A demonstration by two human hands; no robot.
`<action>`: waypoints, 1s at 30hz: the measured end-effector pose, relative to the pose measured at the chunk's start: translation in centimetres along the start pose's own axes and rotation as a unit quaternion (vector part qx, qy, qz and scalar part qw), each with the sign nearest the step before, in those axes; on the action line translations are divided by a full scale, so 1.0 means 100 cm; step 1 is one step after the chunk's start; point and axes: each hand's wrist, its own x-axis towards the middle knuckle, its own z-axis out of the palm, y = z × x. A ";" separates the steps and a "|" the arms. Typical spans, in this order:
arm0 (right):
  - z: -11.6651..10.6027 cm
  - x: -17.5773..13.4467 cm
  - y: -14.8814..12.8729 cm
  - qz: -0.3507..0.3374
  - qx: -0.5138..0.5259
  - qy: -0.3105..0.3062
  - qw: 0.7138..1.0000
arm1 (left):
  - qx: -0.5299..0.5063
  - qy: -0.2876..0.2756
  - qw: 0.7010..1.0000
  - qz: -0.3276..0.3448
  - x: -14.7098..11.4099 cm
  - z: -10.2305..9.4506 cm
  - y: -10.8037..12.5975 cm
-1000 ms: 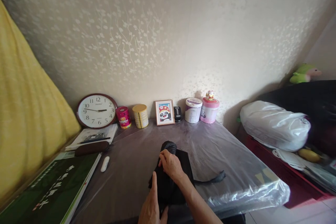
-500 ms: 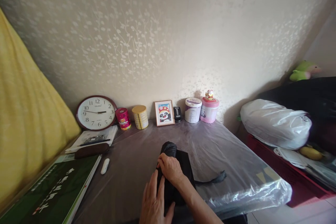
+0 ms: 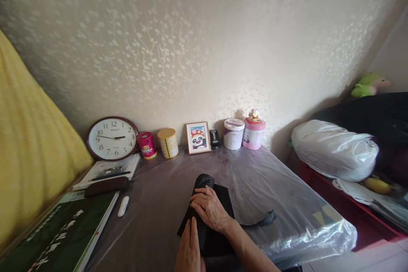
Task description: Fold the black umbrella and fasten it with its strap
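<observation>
A black fabric bundle [image 3: 219, 238] lies on the table in front of me, partly rolled into a thick tube whose rounded end [image 3: 204, 180] points away from me. A dark strap [image 3: 263, 219] trails from it to the right. My right hand [image 3: 210, 210] rests flat across the top of the roll, fingers stretched out and pointing left. My left hand [image 3: 190, 244] presses against the roll's near left side with its fingers straight and close together. The fabric under both palms is hidden, and what kind of article it is I cannot tell.
Plastic sheeting covers the table [image 3: 153, 212]. Along the wall stand a clock [image 3: 113, 138], tins [image 3: 168, 143], a framed panda picture [image 3: 198, 138] and tubs [image 3: 234, 134]. A green book [image 3: 63, 229], brown case [image 3: 106, 186] and white stick-like object [image 3: 123, 206] lie left.
My right hand has gone from a closed grip on the roll to lying flat over it. My left hand's fingers have drawn together. A flap of black fabric now shows left of the roll.
</observation>
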 end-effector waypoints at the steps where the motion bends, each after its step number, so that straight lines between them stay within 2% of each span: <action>1: 0.000 0.005 0.005 0.004 -0.001 -0.008 1.000 | 0.000 -0.021 1.000 -0.012 0.000 -0.003 0.002; 5: 0.003 0.026 0.026 0.018 -0.025 -0.022 0.999 | -0.028 -0.062 0.997 -0.044 0.002 -0.014 0.007; 11: 0.003 0.046 0.051 0.059 -0.074 -0.017 0.995 | -0.048 -0.050 0.997 -0.038 0.001 -0.018 0.008; 15: -0.007 0.049 0.048 0.140 -0.101 0.046 0.984 | -0.028 -0.017 0.999 -0.006 -0.001 -0.013 0.005; 17: -0.012 0.042 0.038 0.154 -0.105 0.091 0.978 | -0.029 -0.002 1.000 -0.003 -0.002 -0.010 0.004; 19: -0.011 0.031 0.024 0.113 -0.086 0.113 0.983 | -0.035 0.007 0.999 -0.001 -0.003 -0.008 0.004; 22: -0.003 0.014 0.007 0.008 -0.044 0.045 0.998 | -0.036 0.009 0.999 0.003 -0.004 -0.010 0.007; 24: 0.001 0.010 0.006 0.002 -0.042 0.033 0.999 | -0.029 0.007 1.000 -0.001 -0.006 -0.013 0.010; 27: -0.001 0.012 0.023 0.082 -0.059 0.091 0.991 | -0.023 0.011 1.000 -0.008 -0.008 -0.018 0.014; 30: -0.014 0.006 0.049 0.190 -0.060 0.173 0.965 | -0.040 0.010 0.999 -0.005 -0.010 -0.022 0.014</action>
